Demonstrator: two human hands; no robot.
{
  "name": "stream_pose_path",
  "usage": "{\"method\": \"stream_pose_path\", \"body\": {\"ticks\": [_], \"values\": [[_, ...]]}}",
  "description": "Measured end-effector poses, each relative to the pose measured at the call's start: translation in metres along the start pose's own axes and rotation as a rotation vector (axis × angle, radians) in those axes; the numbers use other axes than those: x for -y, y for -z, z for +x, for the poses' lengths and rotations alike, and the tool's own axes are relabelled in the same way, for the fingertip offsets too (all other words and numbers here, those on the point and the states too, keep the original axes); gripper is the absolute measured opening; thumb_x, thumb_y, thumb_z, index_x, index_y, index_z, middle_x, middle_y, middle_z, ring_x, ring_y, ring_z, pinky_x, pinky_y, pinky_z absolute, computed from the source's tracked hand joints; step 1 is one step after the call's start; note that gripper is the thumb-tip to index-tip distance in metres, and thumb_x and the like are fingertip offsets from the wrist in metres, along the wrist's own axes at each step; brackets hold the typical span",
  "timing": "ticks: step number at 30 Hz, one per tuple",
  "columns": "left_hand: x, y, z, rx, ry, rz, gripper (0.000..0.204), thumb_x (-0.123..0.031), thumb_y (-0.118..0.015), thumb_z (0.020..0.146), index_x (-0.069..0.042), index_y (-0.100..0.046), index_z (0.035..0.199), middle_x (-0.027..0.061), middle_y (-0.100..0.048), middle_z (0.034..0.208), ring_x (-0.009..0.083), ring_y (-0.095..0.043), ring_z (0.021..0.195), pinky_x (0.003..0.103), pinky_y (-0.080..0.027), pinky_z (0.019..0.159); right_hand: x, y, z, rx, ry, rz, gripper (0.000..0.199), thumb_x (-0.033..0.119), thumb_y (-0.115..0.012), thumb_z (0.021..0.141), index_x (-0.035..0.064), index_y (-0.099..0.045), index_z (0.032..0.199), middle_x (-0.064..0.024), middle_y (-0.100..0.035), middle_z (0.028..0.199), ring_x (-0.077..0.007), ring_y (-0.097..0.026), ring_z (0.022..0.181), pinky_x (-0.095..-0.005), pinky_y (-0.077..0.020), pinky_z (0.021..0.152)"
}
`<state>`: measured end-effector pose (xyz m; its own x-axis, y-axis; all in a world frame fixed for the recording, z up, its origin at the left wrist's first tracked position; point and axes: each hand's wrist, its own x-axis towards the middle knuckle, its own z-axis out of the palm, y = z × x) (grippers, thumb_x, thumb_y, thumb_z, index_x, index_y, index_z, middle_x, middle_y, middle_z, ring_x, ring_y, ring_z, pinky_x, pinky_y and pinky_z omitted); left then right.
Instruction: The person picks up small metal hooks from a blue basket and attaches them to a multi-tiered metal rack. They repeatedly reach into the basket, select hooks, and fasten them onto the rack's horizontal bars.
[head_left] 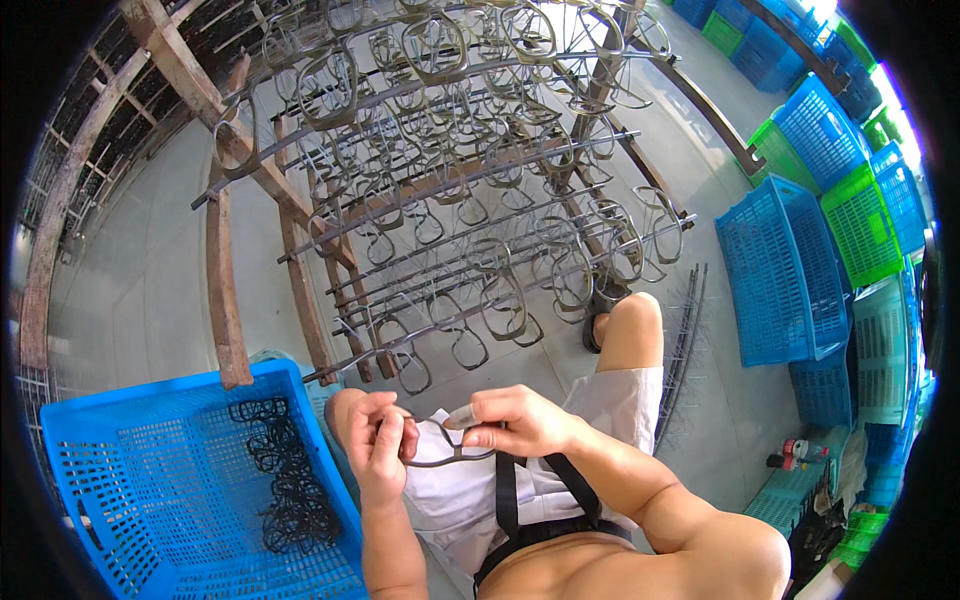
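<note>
A dark eyeglass frame (455,461) without visible lenses is held over my lap. My left hand (382,450) pinches one end of it between thumb and fingers. At the other end, my right hand (520,420) grips it with thumb and bent fingers; a pale wrap or cover shows on one fingertip. To the left stands a blue plastic basket (130,405) with a heap of black eyeglass frames (290,480) along its right side. Ahead of me, many grey-brown eyeglass frames (505,300) hang from metal rods on a rack.
Wooden posts (225,290) hold the rack's rods, whose ends jut out near my knees. Thin spiked rods (685,345) lie on the floor at right. Beyond them sit a large blue crate (765,270) and stacked green crates (862,225). A second wooden rack (80,200) is at far left.
</note>
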<state>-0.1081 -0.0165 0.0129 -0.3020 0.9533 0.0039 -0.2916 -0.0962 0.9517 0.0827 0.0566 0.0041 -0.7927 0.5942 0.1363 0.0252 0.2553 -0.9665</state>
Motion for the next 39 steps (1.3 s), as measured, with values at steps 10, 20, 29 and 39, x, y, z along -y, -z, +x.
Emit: {"method": "stream_pose_path", "body": {"ticks": [10, 20, 29, 39], "values": [[0.022, -0.034, 0.006, -0.145, -0.398, -0.006, 0.018, -0.012, -0.040, 0.096, -0.003, -0.044, 0.110, 0.0117, -0.054, 0.089, 0.0200, -0.055, 0.083, 0.035, -0.047, 0.077, 0.009, -0.056, 0.032, -0.595, 0.000, 0.525, 0.050, 0.007, -0.044, 0.094, 0.0010, -0.022, 0.138, -0.0098, -0.043, 0.117, -0.0147, -0.047, 0.099, -0.0274, -0.0402, 0.087], [0.086, -0.017, 0.023, -0.101, -0.047, 0.226, 0.017, -0.013, -0.048, 0.093, -0.003, -0.051, 0.107, 0.0071, -0.052, 0.105, 0.0147, -0.051, 0.092, 0.028, -0.044, 0.079, -0.050, -0.058, 0.074, -1.131, -0.137, 0.350, 0.031, 0.009, -0.049, 0.094, 0.0005, -0.049, 0.124, 0.0033, -0.046, 0.065, -0.0022, -0.038, 0.055, -0.0190, -0.0327, 0.046], [0.081, -0.028, 0.056, -0.289, 0.099, 0.001, 0.028, -0.021, -0.047, 0.095, -0.001, -0.054, 0.113, 0.0068, -0.060, 0.090, 0.0126, -0.055, 0.078, 0.026, -0.046, 0.074, -0.055, -0.056, 0.100, -1.250, -0.204, 0.439, 0.027, 0.013, -0.048, 0.095, -0.0015, -0.054, 0.117, 0.0039, -0.046, 0.065, -0.0028, -0.039, 0.056, -0.0184, -0.0358, 0.049], [0.084, -0.025, 0.056, -0.332, 0.142, -0.219, 0.028, -0.022, -0.046, 0.096, 0.001, -0.056, 0.109, 0.0082, -0.062, 0.091, 0.0133, -0.057, 0.080, 0.026, -0.046, 0.073, -0.039, -0.063, 0.105, -1.142, -0.247, 0.453, 0.031, 0.013, -0.048, 0.095, 0.0009, -0.050, 0.124, 0.0026, -0.049, 0.061, -0.0030, -0.044, 0.053, -0.0200, -0.0399, 0.048]]}}
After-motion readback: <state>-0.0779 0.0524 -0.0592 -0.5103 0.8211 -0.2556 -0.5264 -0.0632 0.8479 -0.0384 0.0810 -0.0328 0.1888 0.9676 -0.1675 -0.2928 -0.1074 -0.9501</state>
